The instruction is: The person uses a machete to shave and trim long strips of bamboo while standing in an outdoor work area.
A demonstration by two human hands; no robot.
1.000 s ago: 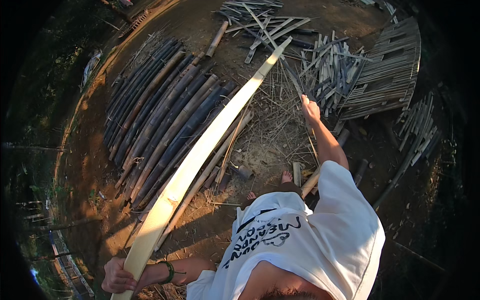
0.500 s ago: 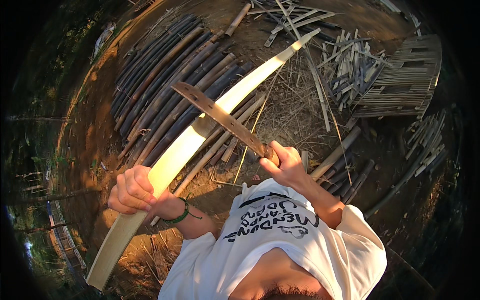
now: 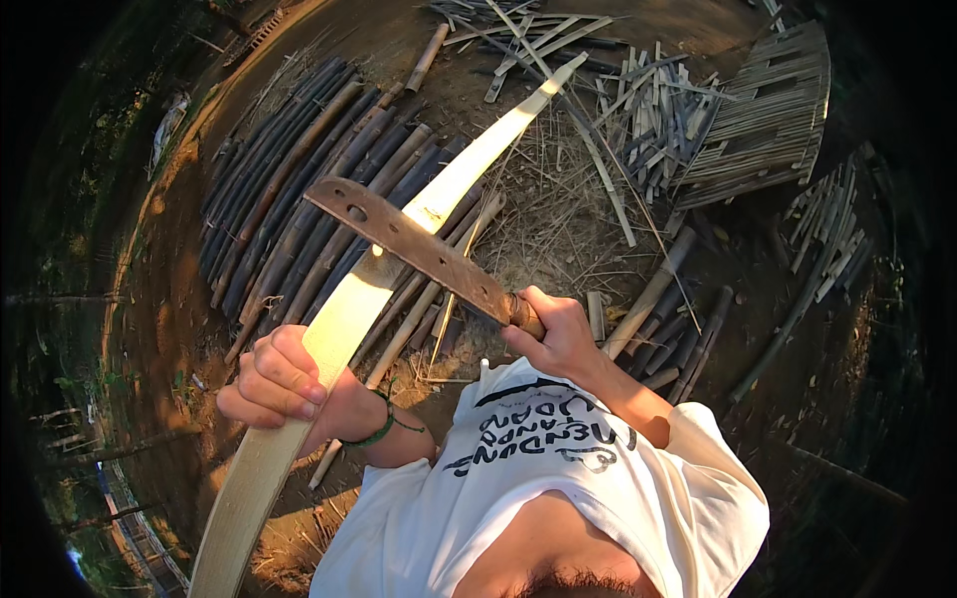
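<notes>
A long, pale split bamboo strip runs slantwise from the lower left up toward the top middle, its far end tapering. My left hand is wrapped round its lower part, thumb and fingers closed on its edges. In my right hand is the wooden handle of a machete, gripped in closed fingers. Its broad, rusty blade, pierced with several holes, lies across the strip about midway along, touching or just above it; which of these I cannot tell.
Dark bamboo poles lie in a big stack at left. Beyond the strip, shavings litter the ground. A heap of cut slats and a slatted bamboo panel lie at the far right. More poles rest beside my right arm.
The machete's blade has turned to show more of its flat side and shifted slightly left and down. Strip, both hands and surroundings sit a little differently as the view has shifted.
</notes>
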